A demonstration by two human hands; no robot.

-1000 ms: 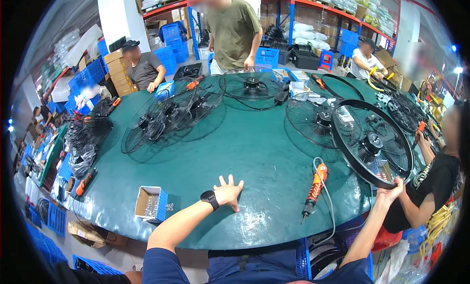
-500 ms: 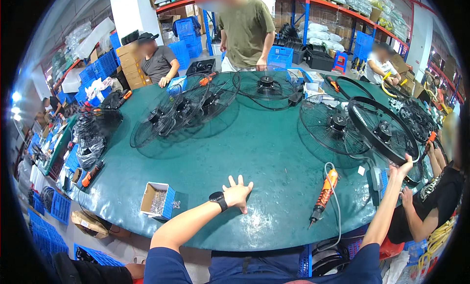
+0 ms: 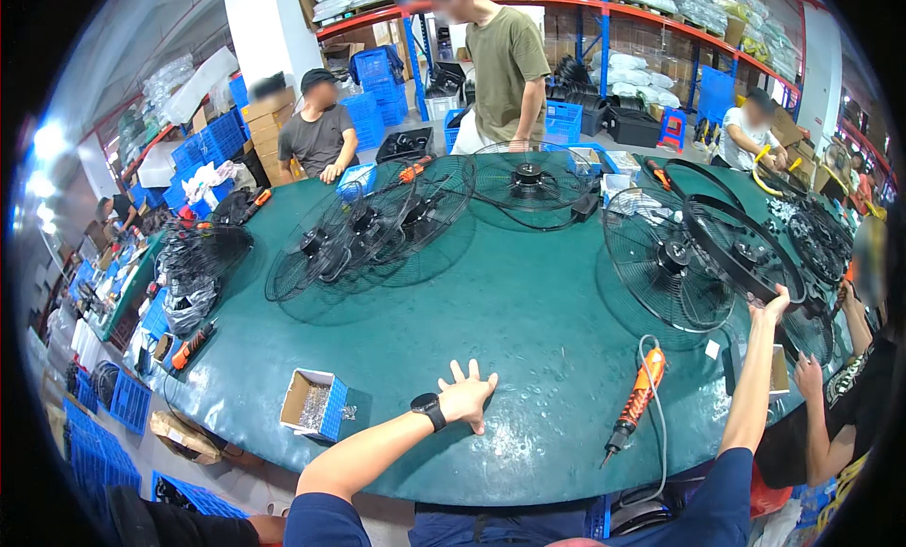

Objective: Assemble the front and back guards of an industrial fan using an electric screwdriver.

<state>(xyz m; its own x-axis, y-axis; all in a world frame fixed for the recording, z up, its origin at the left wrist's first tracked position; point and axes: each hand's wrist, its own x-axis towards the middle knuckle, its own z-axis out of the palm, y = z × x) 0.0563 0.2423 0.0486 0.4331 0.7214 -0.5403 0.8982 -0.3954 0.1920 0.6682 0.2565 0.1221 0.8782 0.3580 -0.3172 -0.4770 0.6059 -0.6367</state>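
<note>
My left hand lies on the green tabletop with its fingers spread, holding nothing; a dark watch is on that wrist. My right hand reaches out to the right, its fingers closed on the lower rim of a wide black fan ring. That ring stands tilted and overlaps a black wire fan guard with a motor. Between my arms rests an orange electric screwdriver, its cable curling beside it. Left of my left hand sits an open box of small screws.
Several wire fan guards with motors lean together across the far left. Another guard lies at the far middle. A second screwdriver and black plastic bags lie on the left. Co-workers stand or sit round the table, one close on my right.
The view has shifted, so the table appears lower and more to the right. My left hand stays spread on the table, and my right hand keeps hold of the ring.
</note>
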